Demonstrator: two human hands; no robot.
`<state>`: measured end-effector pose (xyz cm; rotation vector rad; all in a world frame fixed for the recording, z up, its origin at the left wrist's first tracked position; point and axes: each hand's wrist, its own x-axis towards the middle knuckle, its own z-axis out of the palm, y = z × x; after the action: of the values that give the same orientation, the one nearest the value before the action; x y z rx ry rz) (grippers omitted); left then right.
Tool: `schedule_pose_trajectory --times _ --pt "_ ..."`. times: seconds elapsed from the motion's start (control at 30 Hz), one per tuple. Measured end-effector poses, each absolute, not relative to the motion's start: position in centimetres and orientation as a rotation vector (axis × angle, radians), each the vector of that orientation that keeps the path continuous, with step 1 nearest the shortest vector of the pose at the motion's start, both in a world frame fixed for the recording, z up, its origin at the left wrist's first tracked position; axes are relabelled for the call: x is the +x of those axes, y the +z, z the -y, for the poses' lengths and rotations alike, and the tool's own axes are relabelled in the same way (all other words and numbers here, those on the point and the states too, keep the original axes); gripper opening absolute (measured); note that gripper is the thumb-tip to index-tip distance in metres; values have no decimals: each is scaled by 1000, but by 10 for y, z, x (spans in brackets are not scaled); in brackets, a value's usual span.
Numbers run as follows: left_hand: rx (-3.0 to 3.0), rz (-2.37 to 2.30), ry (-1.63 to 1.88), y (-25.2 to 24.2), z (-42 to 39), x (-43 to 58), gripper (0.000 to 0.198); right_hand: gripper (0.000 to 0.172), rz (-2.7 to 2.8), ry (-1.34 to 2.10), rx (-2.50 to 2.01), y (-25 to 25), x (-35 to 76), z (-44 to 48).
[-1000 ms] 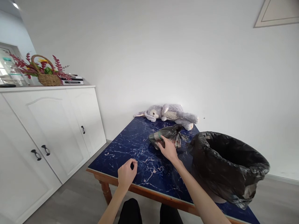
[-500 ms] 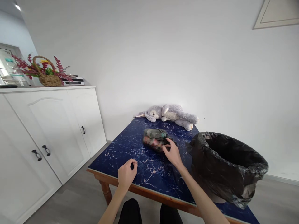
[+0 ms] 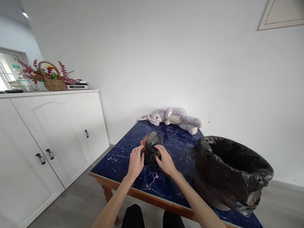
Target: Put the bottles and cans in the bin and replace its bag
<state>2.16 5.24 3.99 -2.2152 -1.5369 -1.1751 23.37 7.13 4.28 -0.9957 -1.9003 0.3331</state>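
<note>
A filled black plastic bag (image 3: 154, 139), thin enough for red and green contents to show through, sits on the blue marbled table (image 3: 125, 155). Its gathered, bunched neck faces me. My left hand (image 3: 136, 161) has its curled fingers on the left side of that neck. From the right, my right hand (image 3: 166, 161) pinches the bunched plastic between thumb and fingers. The fingertips of both hands are partly hidden in the folds.
A bin (image 3: 232, 177) lined with a black bag stands at the table's right edge. A grey plush rabbit (image 3: 175, 117) lies along the wall at the back. White cabinets (image 3: 57, 133) stand to the left, topped by a flower basket (image 3: 55, 84).
The bag has turned so its gathered neck faces me, and it sits slightly further left. My left hand has moved up from the table's front onto it; my right hand has shifted left.
</note>
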Motion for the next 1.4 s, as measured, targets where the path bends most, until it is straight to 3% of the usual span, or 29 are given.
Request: schedule_pose_trajectory --times 0.13,0.27,0.43,0.57,0.73,0.87,1.17,1.27,1.4 --pt "-2355 1477 -1044 52 -71 32 69 66 1981 323 -1056 45 221 -74" --pt "-2448 1412 -917 57 -72 39 87 59 1995 327 -1137 42 225 -70" --pt "-2507 1389 -823 66 -67 32 77 40 2000 344 -1115 39 239 -57" --pt "-2573 1387 -837 78 -62 24 63 36 1966 345 -1087 43 254 -42" --pt "-2563 1529 -1054 92 -58 28 44 38 1890 332 -1082 46 273 -23" --pt "-2510 1679 -1309 104 -58 35 25 29 1772 323 -1131 44 282 -10" --pt "-2490 1813 -1530 121 -54 39 23 16 1556 237 -1218 45 296 10" --pt "-2599 1672 -1343 120 -39 46 23 15 1556 174 -1248 41 286 23" --pt "-2723 1264 -748 114 -18 56 30 12 1657 219 -1263 31 270 44"
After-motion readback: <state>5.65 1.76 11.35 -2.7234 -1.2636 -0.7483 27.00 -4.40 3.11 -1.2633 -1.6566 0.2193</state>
